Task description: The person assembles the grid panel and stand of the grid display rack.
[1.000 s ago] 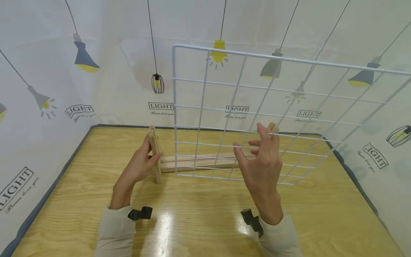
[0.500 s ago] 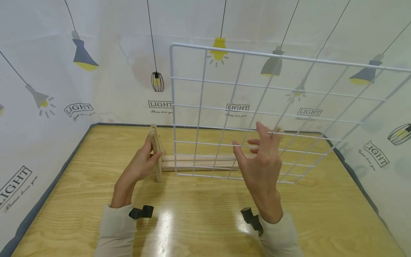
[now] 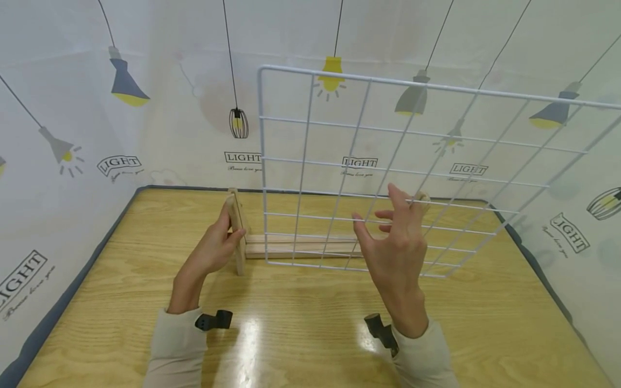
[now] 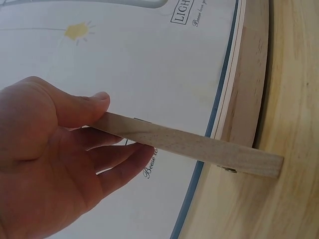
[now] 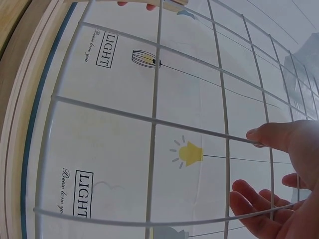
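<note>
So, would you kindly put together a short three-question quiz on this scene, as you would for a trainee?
1. True or false: the left hand grips a wooden upright.
2. Multiple choice: what does the right hand hold? A, a screwdriver; B, the white wire grid; C, a cup.
3. Fill in the blank: the framed word printed again and again on the pale backdrop is ____.

Key: 1. True. 2. B. 3. LIGHT.
</note>
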### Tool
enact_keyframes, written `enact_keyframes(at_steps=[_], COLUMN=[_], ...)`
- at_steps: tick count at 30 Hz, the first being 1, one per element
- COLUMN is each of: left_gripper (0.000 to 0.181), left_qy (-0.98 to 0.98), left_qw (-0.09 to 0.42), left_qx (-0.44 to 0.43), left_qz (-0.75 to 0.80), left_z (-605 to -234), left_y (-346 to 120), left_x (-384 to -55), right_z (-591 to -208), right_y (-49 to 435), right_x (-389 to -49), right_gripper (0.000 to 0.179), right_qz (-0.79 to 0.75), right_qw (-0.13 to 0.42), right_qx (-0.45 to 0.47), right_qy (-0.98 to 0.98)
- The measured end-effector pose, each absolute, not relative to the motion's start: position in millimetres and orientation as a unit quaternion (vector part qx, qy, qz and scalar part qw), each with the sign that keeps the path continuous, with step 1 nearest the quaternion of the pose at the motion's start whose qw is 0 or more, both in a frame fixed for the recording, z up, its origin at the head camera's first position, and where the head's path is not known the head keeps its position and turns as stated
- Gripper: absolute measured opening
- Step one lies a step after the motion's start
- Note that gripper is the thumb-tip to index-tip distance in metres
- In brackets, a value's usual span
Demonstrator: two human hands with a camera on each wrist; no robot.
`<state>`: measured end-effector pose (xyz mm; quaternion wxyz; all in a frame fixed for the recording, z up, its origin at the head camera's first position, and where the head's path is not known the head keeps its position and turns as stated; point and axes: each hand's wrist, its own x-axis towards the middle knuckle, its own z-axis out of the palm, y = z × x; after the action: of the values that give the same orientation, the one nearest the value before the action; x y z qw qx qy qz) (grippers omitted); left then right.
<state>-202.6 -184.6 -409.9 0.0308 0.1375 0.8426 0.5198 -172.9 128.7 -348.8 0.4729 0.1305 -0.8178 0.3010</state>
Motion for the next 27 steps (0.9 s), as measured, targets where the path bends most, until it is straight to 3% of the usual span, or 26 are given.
enact_keyframes(at_steps=[16, 27], left_gripper=[0.068, 0.064], left_qy=[0.842, 0.840], left_qw=[0.041, 0.031], left_qx=[0.123, 0.126], left_qz=[0.524, 0.526], left_z=[-409.2, -413.3], left_y=[-182.6, -184.6], left_x=[-205.6, -203.3], right_z=[-347.0, -314.8], right_y=[121.7, 110.7], right_x=[-171.6, -177.8], right_gripper=[0.063, 0.063], right_qz=[0.297, 0.296], right_qw=[0.477, 0.516], right_qx=[0.147, 0.170], right_qy=[-0.814, -0.786])
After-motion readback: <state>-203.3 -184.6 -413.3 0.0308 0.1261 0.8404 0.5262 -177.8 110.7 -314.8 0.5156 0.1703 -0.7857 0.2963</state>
